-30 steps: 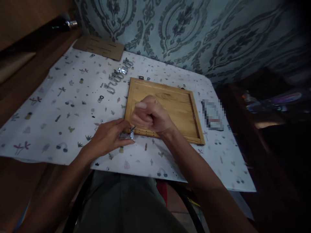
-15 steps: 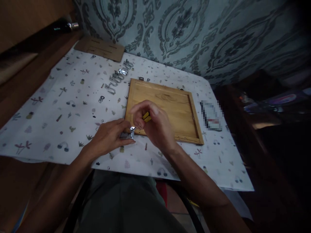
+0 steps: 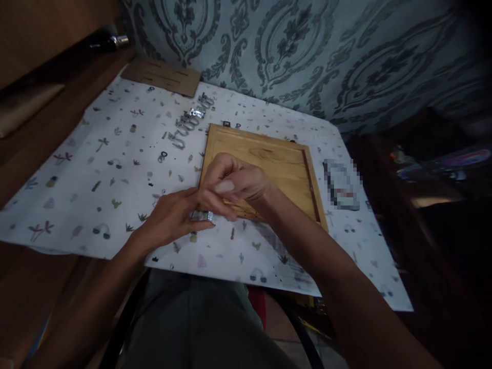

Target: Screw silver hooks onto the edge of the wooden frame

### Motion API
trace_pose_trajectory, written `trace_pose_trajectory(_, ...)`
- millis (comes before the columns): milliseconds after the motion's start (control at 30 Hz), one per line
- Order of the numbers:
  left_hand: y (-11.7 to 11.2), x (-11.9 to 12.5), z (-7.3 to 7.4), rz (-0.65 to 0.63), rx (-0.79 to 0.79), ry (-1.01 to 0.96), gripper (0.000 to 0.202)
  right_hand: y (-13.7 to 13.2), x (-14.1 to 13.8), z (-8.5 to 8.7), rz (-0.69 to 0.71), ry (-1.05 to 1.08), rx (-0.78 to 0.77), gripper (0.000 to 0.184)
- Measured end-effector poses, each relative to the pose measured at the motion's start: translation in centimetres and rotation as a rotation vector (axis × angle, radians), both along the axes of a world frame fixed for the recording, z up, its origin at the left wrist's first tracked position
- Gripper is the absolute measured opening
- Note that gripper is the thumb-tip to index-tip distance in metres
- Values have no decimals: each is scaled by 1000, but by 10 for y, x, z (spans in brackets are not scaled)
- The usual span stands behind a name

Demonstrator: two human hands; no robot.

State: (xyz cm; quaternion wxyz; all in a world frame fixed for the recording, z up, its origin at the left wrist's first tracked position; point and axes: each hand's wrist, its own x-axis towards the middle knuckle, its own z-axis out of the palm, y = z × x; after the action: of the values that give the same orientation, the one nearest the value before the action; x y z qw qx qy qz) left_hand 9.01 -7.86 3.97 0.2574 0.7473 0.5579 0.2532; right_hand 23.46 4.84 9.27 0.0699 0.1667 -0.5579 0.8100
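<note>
A square wooden board (image 3: 277, 169) with a raised rim lies on the patterned paper. My left hand (image 3: 172, 218) rests at the board's near left corner, fingers closed on a small shiny metal fitting (image 3: 202, 215). My right hand (image 3: 234, 184) is over the same corner, fingers curled together and thumb pressed down right above the fitting. What the right hand holds is hidden.
A row of metal hooks (image 3: 188, 123) lies beyond the board's far left corner. A brown cardboard piece (image 3: 161, 77) sits at the back left by the patterned wall. A blurred small flat object (image 3: 342, 184) lies right of the board. A dark bottle (image 3: 103, 42) stands far left.
My right hand has closed and dropped from above the board onto the near left corner; the yellow-handled thing seen in it half a second ago is now hidden. The left hand stayed put.
</note>
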Motion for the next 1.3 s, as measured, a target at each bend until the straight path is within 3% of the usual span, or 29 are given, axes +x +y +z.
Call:
trace_pose_trajectory(133, -1, -2, -3, -14, 48, 2, 51, -5, -4, 9, -2, -89, 29, 62)
trace_pose_trajectory(267, 0, -2, -8, -17, 100, -23, 52, -13, -2, 16, -183, -195, 61, 70)
trace_pose_trajectory(400, 0, -2, -9, -12, 106, 2, 44, -37, 3, 12, -534, -202, 65, 71)
trace_pose_trajectory(533, 0, -2, -5, -12, 61, 27, 44, -64, 2, 7, -1034, -130, -60, 71)
trace_pose_trajectory(633, 1, -2, -4, -19, 38, 22, 45, -75, -1, 6, -1230, -103, -123, 71)
trace_pose_trajectory(1167, 1, -1, -3, -23, 37, 49, 45, -75, -3, 10, -1340, -154, -96, 71)
trace_pose_trajectory(1300, 1, 0, -7, -10, 79, 38, 45, -77, -4, 8, -1335, -75, -139, 67)
